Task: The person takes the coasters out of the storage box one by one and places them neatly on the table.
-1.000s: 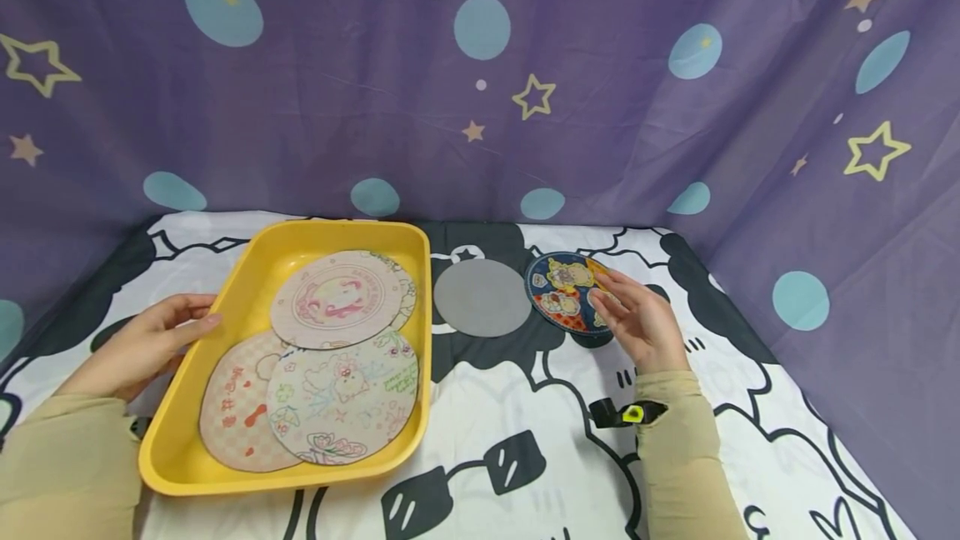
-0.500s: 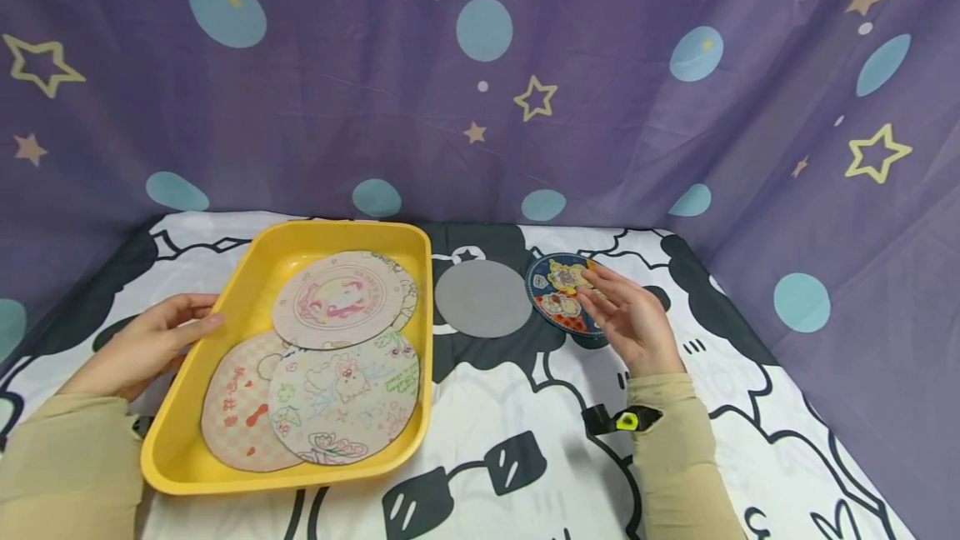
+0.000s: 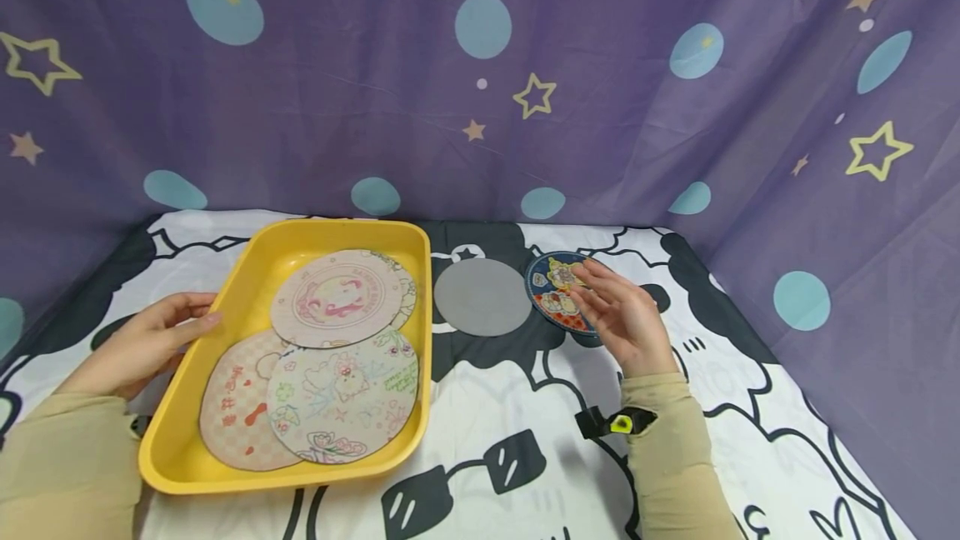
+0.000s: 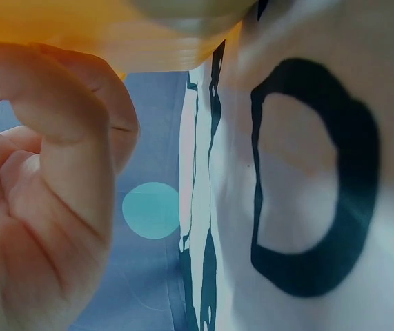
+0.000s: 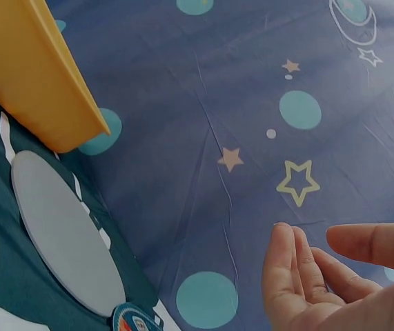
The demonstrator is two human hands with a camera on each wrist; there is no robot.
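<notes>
At the left, my left hand [image 3: 146, 344] grips the side rim of a yellow tray [image 3: 168, 440], thumb on top and fingers below the edge. Inside the tray lie several round patterned mats; a pink one [image 3: 337, 298] and a flower-drawn one [image 3: 345, 398] overlap a checkered one [image 3: 236, 407]. My right hand [image 3: 630, 319] hovers, fingers relaxed and holding nothing, over the right part of a dark blue round mat [image 3: 551, 282]. A plain grey disc [image 3: 482, 298] lies between that mat and the tray. In the right wrist view, my right hand [image 5: 335, 276] has its thumb apart from its fingers.
A white cloth with black cartoon drawings [image 3: 480, 407] covers the table. Behind and to the right hangs a purple curtain [image 3: 615, 148] with stars and blue dots.
My right hand has moved slightly left over the blue mat, covering a little more of it. The left hand, tray and discs have stayed in place.
</notes>
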